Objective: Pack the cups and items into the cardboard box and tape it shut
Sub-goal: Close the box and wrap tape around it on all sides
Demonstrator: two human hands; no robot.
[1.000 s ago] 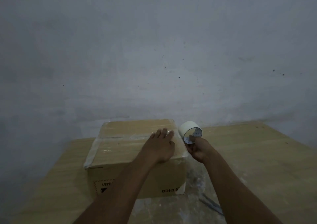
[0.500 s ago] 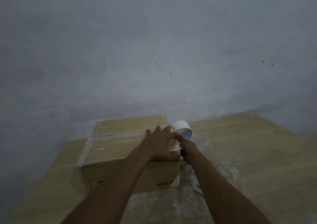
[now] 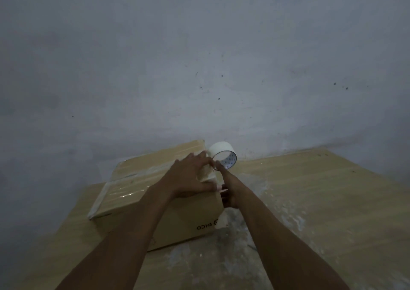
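Brown cardboard box (image 3: 133,192): rectangular, flaps closed, standing on the tabletop near the wall. Glossy clear tape runs across its top and down its left edge. "PICO" is printed upside down on the near side.

White roll of packing tape (image 3: 218,151): held in the air just past the box's top right edge, standing on its rim, open core toward the camera, blue print visible inside. A pale strip leads from the roll down onto the box's top right corner.

Left hand (image 3: 190,178): palm down on the right end of the box top, fingers straight and spread toward the roll, thumb along the near top edge, pressing the strip.

Right hand (image 3: 229,193): just beside the box's right side, holding the roll. Forefinger stretched up to the roll's rim, remaining fingers curled; the grip is partly hidden behind the left hand.

Light wooden tabletop (image 3: 321,189): whitish scuffed patches right of the box.

Grey-blue plaster wall (image 3: 199,56): scattered dark specks.
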